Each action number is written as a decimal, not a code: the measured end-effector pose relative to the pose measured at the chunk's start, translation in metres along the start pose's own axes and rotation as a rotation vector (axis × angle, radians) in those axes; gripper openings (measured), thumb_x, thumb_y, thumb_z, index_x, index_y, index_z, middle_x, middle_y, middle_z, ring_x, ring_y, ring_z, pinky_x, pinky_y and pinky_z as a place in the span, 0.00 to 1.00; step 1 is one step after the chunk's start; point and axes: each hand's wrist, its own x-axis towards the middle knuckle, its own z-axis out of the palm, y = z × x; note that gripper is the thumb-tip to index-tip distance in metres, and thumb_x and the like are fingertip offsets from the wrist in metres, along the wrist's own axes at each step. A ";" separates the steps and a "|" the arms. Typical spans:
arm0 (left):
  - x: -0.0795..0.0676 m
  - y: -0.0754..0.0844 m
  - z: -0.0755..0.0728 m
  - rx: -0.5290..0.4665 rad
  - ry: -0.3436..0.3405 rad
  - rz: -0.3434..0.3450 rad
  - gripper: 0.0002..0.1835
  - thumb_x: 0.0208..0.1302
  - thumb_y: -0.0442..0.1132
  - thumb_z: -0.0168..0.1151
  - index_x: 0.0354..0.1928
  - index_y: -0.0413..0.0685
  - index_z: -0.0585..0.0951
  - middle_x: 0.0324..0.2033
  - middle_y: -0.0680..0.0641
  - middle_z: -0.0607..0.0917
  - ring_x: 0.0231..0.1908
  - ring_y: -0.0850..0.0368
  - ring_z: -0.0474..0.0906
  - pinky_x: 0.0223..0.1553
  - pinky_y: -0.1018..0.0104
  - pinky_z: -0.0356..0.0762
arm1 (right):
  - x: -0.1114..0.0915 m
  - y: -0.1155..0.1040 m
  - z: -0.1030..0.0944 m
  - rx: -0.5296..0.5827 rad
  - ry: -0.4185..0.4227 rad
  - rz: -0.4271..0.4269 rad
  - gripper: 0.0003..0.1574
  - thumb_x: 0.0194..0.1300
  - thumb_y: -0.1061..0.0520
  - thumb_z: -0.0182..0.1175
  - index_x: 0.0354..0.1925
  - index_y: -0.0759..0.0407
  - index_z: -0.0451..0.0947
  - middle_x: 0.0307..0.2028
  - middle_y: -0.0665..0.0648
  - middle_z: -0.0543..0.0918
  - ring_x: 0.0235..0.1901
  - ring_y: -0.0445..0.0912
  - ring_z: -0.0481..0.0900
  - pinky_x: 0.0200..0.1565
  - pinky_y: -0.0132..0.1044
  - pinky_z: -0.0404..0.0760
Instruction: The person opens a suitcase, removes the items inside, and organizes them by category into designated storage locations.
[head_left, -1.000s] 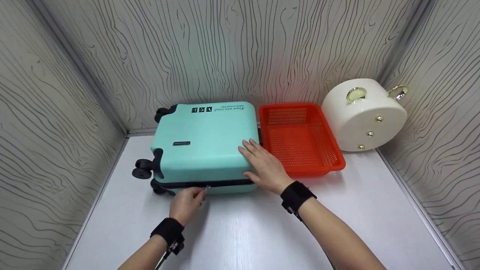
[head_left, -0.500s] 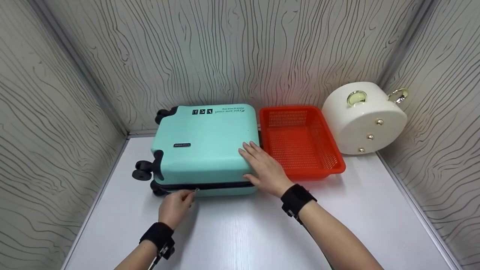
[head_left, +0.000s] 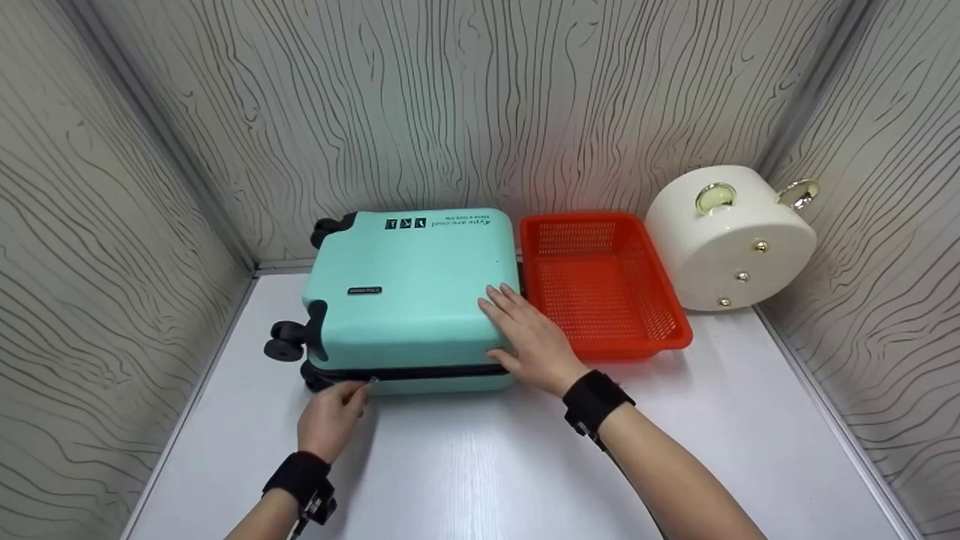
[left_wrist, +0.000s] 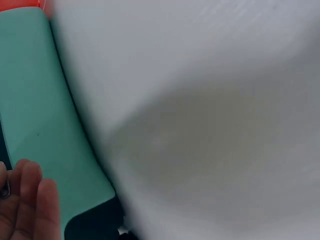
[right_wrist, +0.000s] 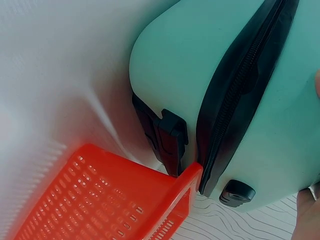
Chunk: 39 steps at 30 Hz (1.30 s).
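Note:
A mint-green suitcase lies flat on the white table, its black wheels on the left. Along its front side runs a black zipper. At the left part of that zipper my left hand pinches a small metal zipper pull; in the left wrist view a bit of the metal pull shows by the thumb. My right hand rests with spread, fairly straight fingers on the suitcase's front right corner. The right wrist view shows the zipper on the suitcase's end with its teeth together.
A red perforated plastic basket stands right of the suitcase, against its end. Beyond it, a white round case with gold-coloured rings and studs leans in the back right corner. Patterned wall panels enclose the table on three sides.
My left hand has moved left along the suitcase's front, drawing the zipper pull with it. The right hand stays on the corner.

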 end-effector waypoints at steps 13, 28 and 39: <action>-0.003 -0.017 -0.016 -0.023 0.039 -0.042 0.11 0.74 0.42 0.63 0.48 0.45 0.89 0.34 0.52 0.89 0.30 0.61 0.83 0.30 0.62 0.78 | -0.001 0.000 0.002 0.009 0.022 -0.012 0.52 0.67 0.48 0.71 0.80 0.55 0.56 0.79 0.56 0.56 0.79 0.52 0.49 0.74 0.49 0.56; 0.000 -0.031 -0.031 -0.024 0.057 -0.082 0.12 0.76 0.41 0.59 0.49 0.43 0.88 0.35 0.50 0.89 0.31 0.59 0.84 0.31 0.62 0.79 | -0.001 -0.001 0.001 0.009 0.014 0.008 0.52 0.68 0.48 0.70 0.80 0.54 0.56 0.79 0.57 0.55 0.79 0.52 0.48 0.74 0.49 0.56; 0.002 -0.037 -0.037 -0.041 0.062 -0.124 0.14 0.77 0.44 0.59 0.51 0.42 0.87 0.38 0.47 0.89 0.32 0.58 0.84 0.31 0.64 0.79 | -0.002 0.001 0.002 0.019 0.010 0.008 0.51 0.68 0.49 0.70 0.80 0.54 0.56 0.80 0.56 0.55 0.79 0.51 0.48 0.74 0.48 0.56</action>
